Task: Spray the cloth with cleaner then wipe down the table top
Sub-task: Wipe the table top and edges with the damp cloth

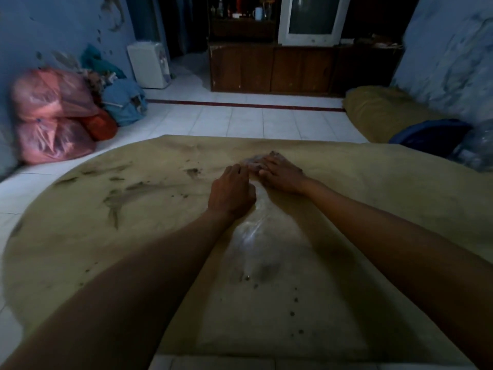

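Pressing a pale cloth (pixel 254 161) flat against the tan counter (pixel 133 209) at twelve o'clock, right hand (pixel 282 173) grip wide; left hand (pixel 230 192) grip curled, contents unclear.

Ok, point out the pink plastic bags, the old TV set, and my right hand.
pink plastic bags (pixel 50 113), head view, front of the upper bag
TV set (pixel 310 14), head view, middle of the screen
right hand (pixel 280 173), head view, back of the hand
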